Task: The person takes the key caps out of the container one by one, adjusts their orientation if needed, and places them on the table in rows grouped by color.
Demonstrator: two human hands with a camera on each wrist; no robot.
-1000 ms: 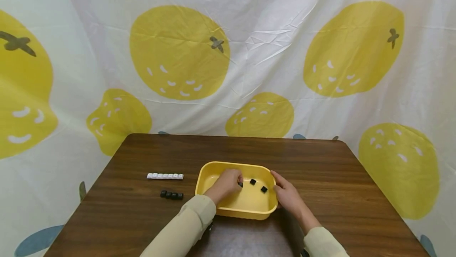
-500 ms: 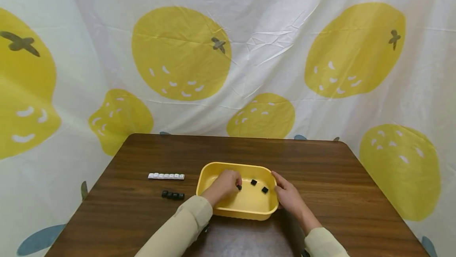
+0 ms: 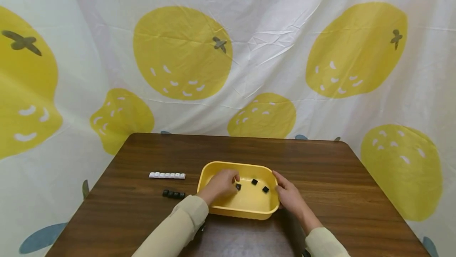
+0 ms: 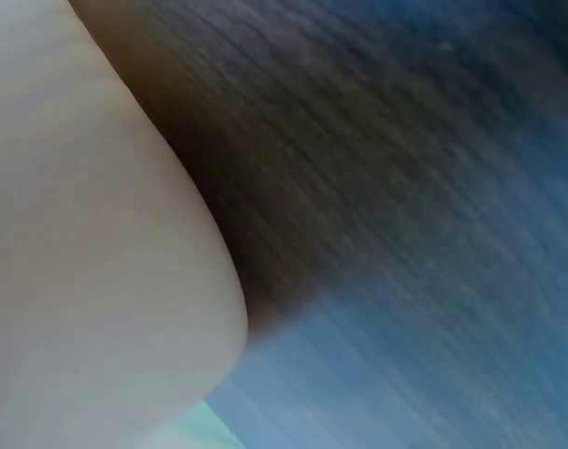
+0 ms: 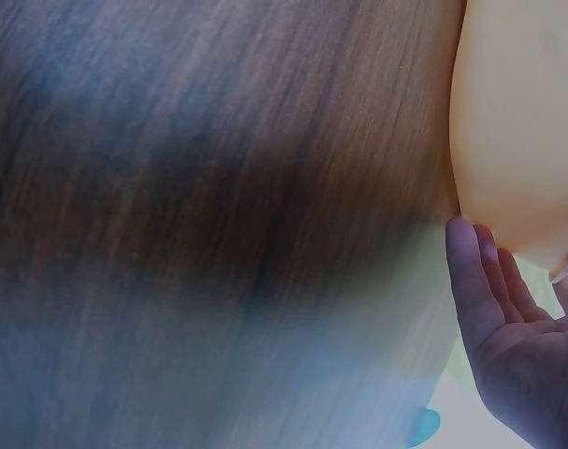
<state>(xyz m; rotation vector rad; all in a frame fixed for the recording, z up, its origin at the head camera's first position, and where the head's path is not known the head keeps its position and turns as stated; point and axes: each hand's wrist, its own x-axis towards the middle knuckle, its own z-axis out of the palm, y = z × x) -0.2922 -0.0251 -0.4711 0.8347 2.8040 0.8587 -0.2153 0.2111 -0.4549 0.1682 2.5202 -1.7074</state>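
Note:
A yellow plastic basin (image 3: 246, 205) stands on the table. My left hand (image 3: 221, 185) is inside it, with thumb and index finger parted beside a black keycap (image 3: 238, 187). That keycap lies on the basin floor close to the fingertips; any contact is too small to make out. Farther right in the basin lie a second black keycap (image 3: 254, 181) and a third black keycap (image 3: 265, 189). My right hand (image 3: 287, 196) holds the basin's right side, thumb at the rim and fingers along the outer wall, as the right wrist view shows. The left wrist view has only the basin's outside and tabletop.
Left of the basin, a row of several white keycaps (image 3: 167, 175) lies on the brown wooden table (image 3: 320, 170). Nearer me is a row of several black keycaps (image 3: 173, 194). Behind the table hangs a lemon-print cloth (image 3: 263, 59).
My left thumb and index finger, earlier together on the black keycap, have parted, and it now lies on the basin floor. The right hand keeps its hold.

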